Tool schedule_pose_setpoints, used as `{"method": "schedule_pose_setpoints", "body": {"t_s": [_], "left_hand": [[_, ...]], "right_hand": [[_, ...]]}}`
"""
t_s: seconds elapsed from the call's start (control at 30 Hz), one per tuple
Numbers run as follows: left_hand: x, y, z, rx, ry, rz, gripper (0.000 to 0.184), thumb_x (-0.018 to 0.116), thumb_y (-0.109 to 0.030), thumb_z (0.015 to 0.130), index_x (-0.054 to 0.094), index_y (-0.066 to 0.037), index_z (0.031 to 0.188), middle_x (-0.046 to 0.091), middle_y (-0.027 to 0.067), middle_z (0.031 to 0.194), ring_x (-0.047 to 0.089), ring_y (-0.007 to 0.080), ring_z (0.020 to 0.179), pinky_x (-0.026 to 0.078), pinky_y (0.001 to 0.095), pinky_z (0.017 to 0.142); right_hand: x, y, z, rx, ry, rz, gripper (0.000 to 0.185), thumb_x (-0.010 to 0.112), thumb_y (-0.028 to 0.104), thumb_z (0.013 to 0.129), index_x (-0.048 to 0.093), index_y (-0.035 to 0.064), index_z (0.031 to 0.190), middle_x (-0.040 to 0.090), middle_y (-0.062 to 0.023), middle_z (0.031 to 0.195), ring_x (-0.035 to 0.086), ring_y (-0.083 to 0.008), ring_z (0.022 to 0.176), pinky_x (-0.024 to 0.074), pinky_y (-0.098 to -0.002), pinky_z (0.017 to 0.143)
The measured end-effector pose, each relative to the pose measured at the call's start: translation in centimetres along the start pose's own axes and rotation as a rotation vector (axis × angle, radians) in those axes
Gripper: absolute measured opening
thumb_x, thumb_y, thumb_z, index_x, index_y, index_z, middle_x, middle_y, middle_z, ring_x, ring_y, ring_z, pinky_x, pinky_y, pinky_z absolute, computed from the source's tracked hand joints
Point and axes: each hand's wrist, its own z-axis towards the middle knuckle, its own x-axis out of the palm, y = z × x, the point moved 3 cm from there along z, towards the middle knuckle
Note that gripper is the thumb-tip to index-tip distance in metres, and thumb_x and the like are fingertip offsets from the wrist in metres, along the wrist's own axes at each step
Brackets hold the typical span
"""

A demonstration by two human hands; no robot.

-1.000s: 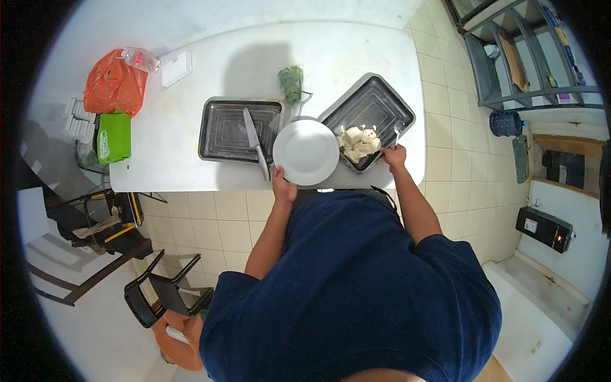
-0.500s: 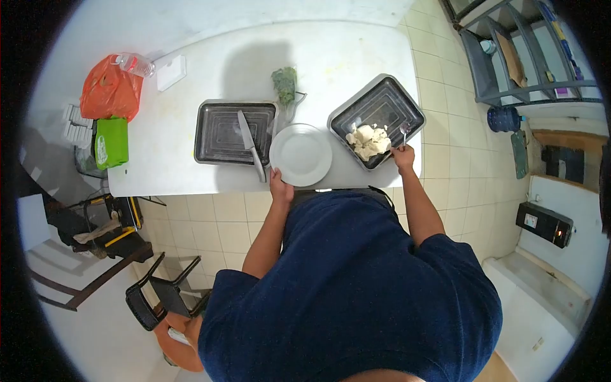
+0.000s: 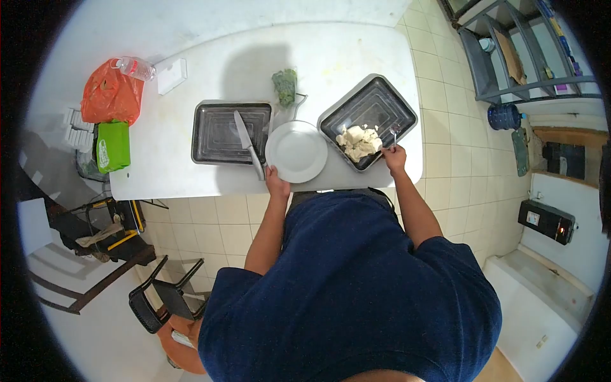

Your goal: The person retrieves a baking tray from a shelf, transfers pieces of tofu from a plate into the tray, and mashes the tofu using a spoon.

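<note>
Shifted leftward, the right tray (image 3: 372,102) lies before the right hand (image 3: 394,159) gripping its edge.

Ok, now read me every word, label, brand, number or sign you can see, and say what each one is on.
No text is readable here.
Green bag: white print, too small and blurred.
Clear bottle: reddish label, too blurred.
Black box on the right: white label, too small.
I can make out no lettering on the white plate or the tray by the right hand.
</note>
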Motion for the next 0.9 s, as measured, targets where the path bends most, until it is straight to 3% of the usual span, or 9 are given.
{"method": "schedule_pose_setpoints", "body": {"t_s": [0.27,0.47,0.5,0.53,0.7,0.8,0.9], "left_hand": [[-1.3,-2.2,1.9,0.033,-0.003,-0.014,0.035,0.038,-0.015,0.101,0.042,-0.009,0.135,0.049,0.0105,0.133,0.050,0.0276,0.120,0.042,0.0440,0.102],[-4.3,-2.7,3.0,0.094,-0.165,0.107,0.037,0.043,-0.016,0.099,0.044,-0.004,0.134,0.053,0.0121,0.129,0.053,0.0261,0.115,0.045,0.0410,0.098],[-5.1,-2.7,3.3,0.088,-0.184,0.193,0.037,0.044,-0.016,0.099,0.044,-0.003,0.134,0.053,0.0122,0.129,0.054,0.0261,0.114,0.045,0.0397,0.098],[-5.6,-2.6,3.6,0.081,-0.201,0.278,0.038,0.045,-0.016,0.098,0.045,-0.002,0.133,0.054,0.0124,0.129,0.055,0.0261,0.113,0.045,0.0383,0.097],[-6.6,-3.8,3.9,0.072,-0.162,0.817,0.044,0.052,-0.016,0.094,0.044,0.001,0.133,0.054,0.0159,0.126,0.056,0.0293,0.110,0.043,0.0356,0.095],[-3.2,-4.7,1.2,0.131,-0.255,0.968,0.050,0.056,-0.019,0.091,0.040,0.002,0.134,0.050,0.0208,0.129,0.052,0.0315,0.115,0.041,0.0382,0.097],[-1.4,-5.0,-1.1,0.307,-0.267,1.235,0.062,0.061,-0.025,0.088,0.033,0.000,0.138,0.048,0.0249,0.130,0.049,0.0365,0.119,0.039,0.0510,0.099]], "right_hand": [[1.7,1.0,-1.4,-0.096,0.004,-0.159,0.035,0.077,0.015,0.072,0.045,0.0050,0.062,0.049,-0.0034,0.058,0.044,-0.0134,0.054,0.0405,-0.0329,0.053],[3.3,1.0,-2.6,-0.163,0.092,-0.188,0.033,0.075,0.015,0.072,0.045,0.0053,0.062,0.052,-0.0050,0.059,0.048,-0.0155,0.055,0.0432,-0.0342,0.054],[3.3,0.8,-2.9,-0.177,0.113,-0.203,0.033,0.075,0.016,0.073,0.045,0.0052,0.062,0.053,-0.0055,0.059,0.049,-0.0159,0.055,0.0438,-0.0342,0.054],[2.7,2.6,-4.0,-0.132,0.154,-0.201,0.031,0.073,0.018,0.075,0.047,0.0046,0.065,0.056,-0.0074,0.060,0.058,-0.0171,0.059,0.0463,-0.0357,0.055],[1.6,4.4,-5.1,-0.254,0.199,-0.415,0.020,0.060,0.018,0.084,0.056,-0.0018,0.081,0.062,-0.0212,0.072,0.065,-0.0355,0.075,0.0499,-0.0437,0.066],[1.5,5.5,-6.1,-0.423,0.272,-0.472,0.020,0.052,0.014,0.087,0.058,-0.0050,0.091,0.063,-0.0274,0.082,0.062,-0.0429,0.082,0.0499,-0.0463,0.074],[2.3,5.5,-6.6,-0.572,0.410,-0.543,0.020,0.050,0.011,0.088,0.058,-0.0048,0.096,0.062,-0.0288,0.087,0.061,-0.0432,0.085,0.0493,-0.0476,0.076]]}}
